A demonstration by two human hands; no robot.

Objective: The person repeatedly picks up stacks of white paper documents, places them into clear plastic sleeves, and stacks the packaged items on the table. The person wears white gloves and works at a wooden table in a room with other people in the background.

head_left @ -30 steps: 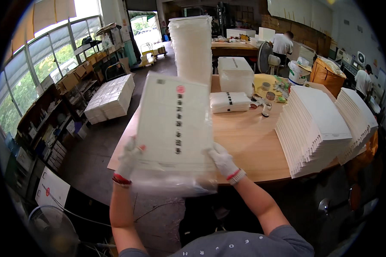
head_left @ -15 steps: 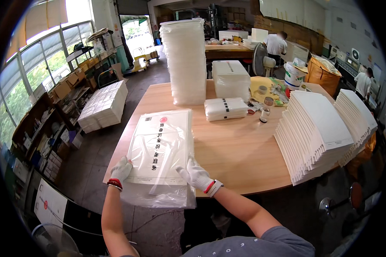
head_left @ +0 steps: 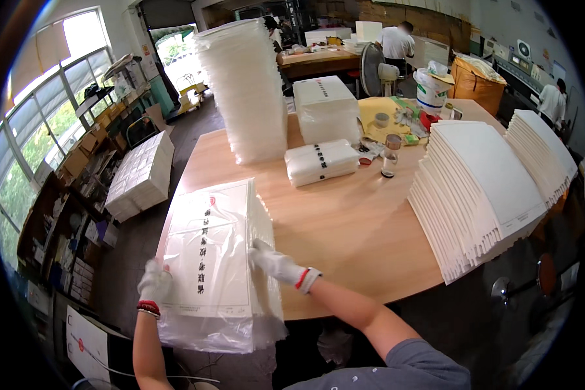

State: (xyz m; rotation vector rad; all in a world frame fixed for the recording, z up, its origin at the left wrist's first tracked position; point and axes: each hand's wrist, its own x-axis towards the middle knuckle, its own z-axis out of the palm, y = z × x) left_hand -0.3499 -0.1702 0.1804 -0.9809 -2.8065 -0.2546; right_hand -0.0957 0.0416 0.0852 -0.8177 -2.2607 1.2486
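A thick stack of large white printed sheets in clear plastic bags (head_left: 224,253) lies at the table's left front edge, its loose plastic hanging over toward me. My left hand (head_left: 155,283), in a white knitted glove, holds the stack's left edge, thumb on top and the other fingers partly hidden. On the opposite side, my right hand (head_left: 274,264), gloved the same way, touches the stack's right side with extended fingers. Crinkled plastic shows along that side beneath the top sheet.
A tall stack of clear-bagged packs (head_left: 244,91) stands behind. Bagged bundles (head_left: 326,110), a smaller pack (head_left: 322,162) and a glass jar (head_left: 390,156) are farther right. Stacked white paper (head_left: 481,188) occupies the table's right. A fan (head_left: 372,70) and a person (head_left: 396,42) are beyond.
The view has shifted, so the table things sit differently. More of the bagged stack's right side shows. My right hand has moved from its top edge to its side; my left stays at the left edge.
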